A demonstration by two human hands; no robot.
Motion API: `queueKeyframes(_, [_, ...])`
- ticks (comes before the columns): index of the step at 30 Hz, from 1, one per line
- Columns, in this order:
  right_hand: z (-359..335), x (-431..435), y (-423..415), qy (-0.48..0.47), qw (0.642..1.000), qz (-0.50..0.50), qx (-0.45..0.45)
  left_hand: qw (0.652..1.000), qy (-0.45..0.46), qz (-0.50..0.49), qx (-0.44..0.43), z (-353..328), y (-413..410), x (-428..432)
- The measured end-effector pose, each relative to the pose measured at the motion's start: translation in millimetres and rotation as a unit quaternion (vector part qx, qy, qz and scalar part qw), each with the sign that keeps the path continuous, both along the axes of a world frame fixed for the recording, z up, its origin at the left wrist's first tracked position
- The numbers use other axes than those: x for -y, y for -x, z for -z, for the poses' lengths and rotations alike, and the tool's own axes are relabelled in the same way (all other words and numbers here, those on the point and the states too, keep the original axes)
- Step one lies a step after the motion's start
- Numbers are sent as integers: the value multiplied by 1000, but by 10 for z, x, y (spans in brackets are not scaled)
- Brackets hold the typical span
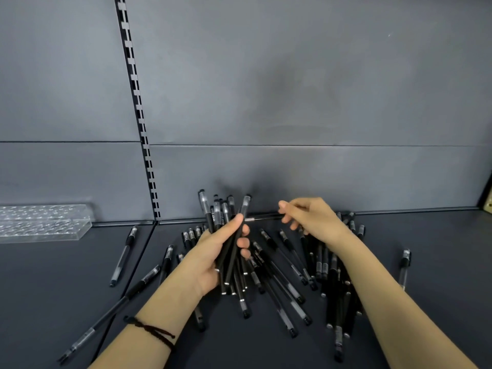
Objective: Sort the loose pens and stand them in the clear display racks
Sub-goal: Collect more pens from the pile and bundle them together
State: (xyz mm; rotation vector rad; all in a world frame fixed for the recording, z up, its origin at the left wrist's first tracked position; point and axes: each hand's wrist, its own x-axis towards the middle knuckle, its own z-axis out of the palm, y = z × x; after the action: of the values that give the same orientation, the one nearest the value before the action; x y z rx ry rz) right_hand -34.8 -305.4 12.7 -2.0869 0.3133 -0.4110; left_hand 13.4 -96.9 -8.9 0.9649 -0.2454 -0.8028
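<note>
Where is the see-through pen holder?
In the head view, the clear rack sits far left on the dark shelf, against the grey back wall, left of the pen pile.

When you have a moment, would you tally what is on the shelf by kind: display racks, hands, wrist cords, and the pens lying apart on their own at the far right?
Clear display racks: 1
Hands: 2, the left hand closed on a bundle of pens, the right hand pinching one pen
Wrist cords: 1
Lone pens at far right: 1
Total: 5
The pile is too tangled to count.
</note>
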Motion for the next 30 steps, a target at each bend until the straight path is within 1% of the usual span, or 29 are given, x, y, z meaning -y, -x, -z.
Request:
queueKeyframes(3, [51,272,36,114,986,115,-47,999,19,-20,-17,7,-35,-5])
queueKeyframes(5, [69,405,71,159,972,145,-94,1000,-4,-23,-18,13,-47,-10])
queueKeyframes(7, [82,458,94,169,965,148,-132,999,-26,-23,-17,24,-50,-20])
queueKeyframes(10, [116,462,94,186,954,151,-181,999,-34,-24,-13,38,-38,-28])
queueKeyframes(16, [92,408,94,235,930,195,-207,999,-44,-22,-14,39,-40,-3])
queueKeyframes(19, [114,366,93,264,918,197,-222,999,-43,-17,-16,44,-46,-6])
queueKeyframes(21, [127,329,92,285,911,178,-241,999,-40,-17,-19,47,-50,-12])
queueKeyframes(24, [134,295,80,298,912,140,-244,999,-34,-17,-22,46,-55,-21])
queueKeyframes(30, [137,254,35,329,903,120,-248,999,-35,-17,-14,48,-41,-7])
